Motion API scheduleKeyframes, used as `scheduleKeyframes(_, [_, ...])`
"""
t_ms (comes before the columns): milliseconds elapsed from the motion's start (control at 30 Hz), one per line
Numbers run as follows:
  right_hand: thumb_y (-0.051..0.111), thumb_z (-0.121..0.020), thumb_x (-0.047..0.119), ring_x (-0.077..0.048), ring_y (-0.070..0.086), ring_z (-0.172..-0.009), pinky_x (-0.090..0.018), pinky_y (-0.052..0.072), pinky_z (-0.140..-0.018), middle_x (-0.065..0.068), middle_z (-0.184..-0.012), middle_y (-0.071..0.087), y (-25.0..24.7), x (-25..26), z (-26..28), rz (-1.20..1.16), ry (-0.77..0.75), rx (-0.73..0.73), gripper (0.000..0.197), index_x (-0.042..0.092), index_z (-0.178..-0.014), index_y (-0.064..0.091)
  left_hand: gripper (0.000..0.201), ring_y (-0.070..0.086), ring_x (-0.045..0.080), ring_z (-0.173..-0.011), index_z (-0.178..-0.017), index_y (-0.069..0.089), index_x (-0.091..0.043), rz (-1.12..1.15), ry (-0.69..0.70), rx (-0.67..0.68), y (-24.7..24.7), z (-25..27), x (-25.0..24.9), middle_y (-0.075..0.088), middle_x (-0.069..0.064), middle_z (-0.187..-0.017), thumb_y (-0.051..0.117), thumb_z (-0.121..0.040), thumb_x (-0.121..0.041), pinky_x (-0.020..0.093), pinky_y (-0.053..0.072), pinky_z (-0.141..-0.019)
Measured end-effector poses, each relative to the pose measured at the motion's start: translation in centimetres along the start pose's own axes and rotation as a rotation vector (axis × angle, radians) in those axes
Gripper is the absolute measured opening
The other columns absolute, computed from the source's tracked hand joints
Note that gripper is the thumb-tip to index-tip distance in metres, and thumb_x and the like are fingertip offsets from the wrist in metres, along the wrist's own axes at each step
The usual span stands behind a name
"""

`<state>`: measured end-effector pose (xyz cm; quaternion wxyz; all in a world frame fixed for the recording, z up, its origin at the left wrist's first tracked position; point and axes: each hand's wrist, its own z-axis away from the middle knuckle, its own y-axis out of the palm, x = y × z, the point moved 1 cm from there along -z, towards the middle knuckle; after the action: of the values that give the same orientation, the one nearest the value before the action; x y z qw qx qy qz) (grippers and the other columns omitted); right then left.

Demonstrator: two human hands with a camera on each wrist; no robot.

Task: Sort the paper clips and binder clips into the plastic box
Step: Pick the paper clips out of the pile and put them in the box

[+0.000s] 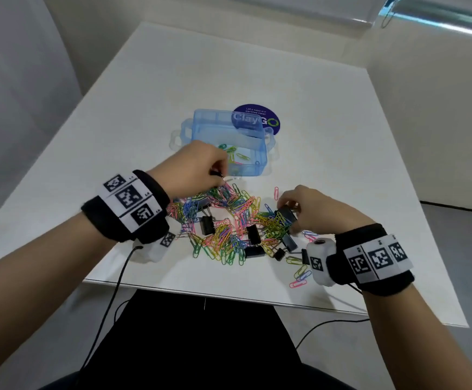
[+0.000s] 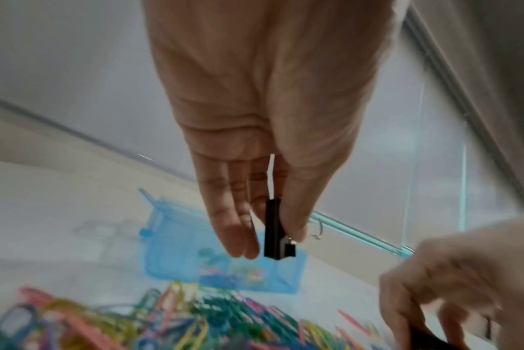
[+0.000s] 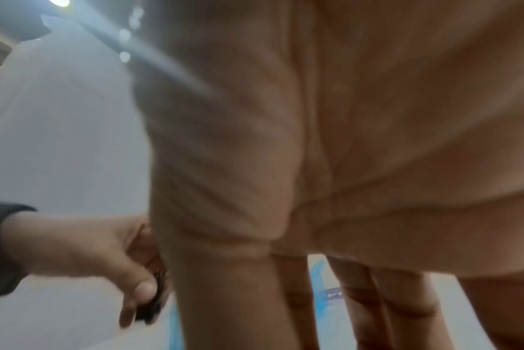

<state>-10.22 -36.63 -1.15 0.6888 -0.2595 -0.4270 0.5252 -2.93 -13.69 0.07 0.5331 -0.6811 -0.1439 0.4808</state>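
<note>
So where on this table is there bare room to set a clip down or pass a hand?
Bare table lies beyond the plastic box, left of the left hand, and right of the right hand. It is crowded between the hands, where the clip pile runs up to the box's near wall.

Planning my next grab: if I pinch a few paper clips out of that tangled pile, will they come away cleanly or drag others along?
The paper clip pile looks interlocked, so a pinch will likely drag a chain of neighbours along. Each clip is thin wire, probably light and stiff, so lifting takes little force. Black binder clips lie buried in it and may snag.
</note>
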Motion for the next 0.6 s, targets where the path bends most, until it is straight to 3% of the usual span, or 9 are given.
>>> scheduleKeyframes(67, [0.075, -0.067, -0.001, -0.023, 0.049, -0.085, -0.022, 0.036, -0.057, -0.003, -0.097, 0.045, 0.1, 0.5, -0.1, 0.019, -0.01, -0.014, 0.04, 0.018, -0.094, 0.053, 0.01, 0.058, 0.017, -0.074, -0.087, 0.068, -0.009, 0.005, -0.07, -0.056, -1.0, 0.1, 1.0, 0.068, 0.004, -0.086, 0.071, -0.079, -0.013, 0.025, 0.042, -0.069])
scheduleKeyframes(167, [0.072, -0.07, -0.003, -0.02, 0.046, -0.077, -0.02, 0.031, -0.054, 0.0, -0.087, 0.045, -0.4, 0.8, -0.2, 0.013, -0.011, -0.05, 0.033, 0.013, -0.087, 0.049, 0.013, 0.058, 0.021, -0.068, -0.087, 0.068, -0.005, -0.012, -0.193, -0.115, -2.3, 0.4, 3.4, 0.068, 0.01, -0.086, 0.073, -0.077, -0.01, 0.033, 0.052, -0.074])
scheduleKeyframes(233, [0.072, -0.071, -0.003, -0.014, 0.044, -0.064, -0.02, 0.032, -0.051, 0.004, -0.073, 0.045, -0.8, 0.9, -0.1, -0.022, -0.01, -0.073, 0.028, 0.011, -0.084, 0.051, 0.013, 0.063, 0.024, -0.064, -0.087, 0.066, -0.004, -0.008, -0.299, -0.116, -2.9, 0.6, 5.2, 0.067, 0.011, -0.083, 0.073, -0.076, -0.008, 0.036, 0.056, -0.073])
scheduleKeyframes(400, [0.077, -0.069, 0.0, -0.012, 0.052, -0.043, -0.025, 0.048, -0.045, -0.001, -0.063, 0.05, -1.6, 1.1, 0.2, -0.205, -0.022, -0.119, 0.023, 0.01, -0.077, 0.057, 0.009, 0.063, 0.012, -0.044, -0.082, 0.063, -0.008, 0.001, -0.449, -0.069, -2.9, 0.7, 8.6, 0.072, 0.015, -0.075, 0.071, -0.077, -0.008, 0.024, 0.05, -0.055])
scheduleKeyframes(500, [0.079, -0.069, 0.002, -0.015, 0.061, -0.044, -0.037, 0.059, -0.056, -0.007, -0.065, 0.061, -1.9, 0.9, 0.3, -0.297, -0.024, -0.085, 0.021, 0.004, -0.081, 0.062, 0.011, 0.065, 0.019, -0.049, -0.086, 0.063, -0.006, 0.047, -0.476, -0.027, -2.4, 0.5, 9.1, 0.072, 0.019, -0.082, 0.071, -0.078, -0.008, 0.026, 0.054, -0.052])
scheduleKeyframes(600, [0.072, -0.076, 0.002, -0.017, 0.065, -0.049, -0.037, 0.059, -0.062, -0.014, -0.073, 0.068, -2.1, 0.8, 0.5, -0.298, -0.041, -0.1, 0.009, 0.004, -0.082, 0.066, 0.024, 0.066, 0.03, -0.074, -0.099, 0.062, -0.004, 0.022, -0.469, -0.009, -2.2, 0.4, 8.9, 0.069, 0.019, -0.098, 0.072, -0.078, -0.011, 0.037, 0.057, -0.074])
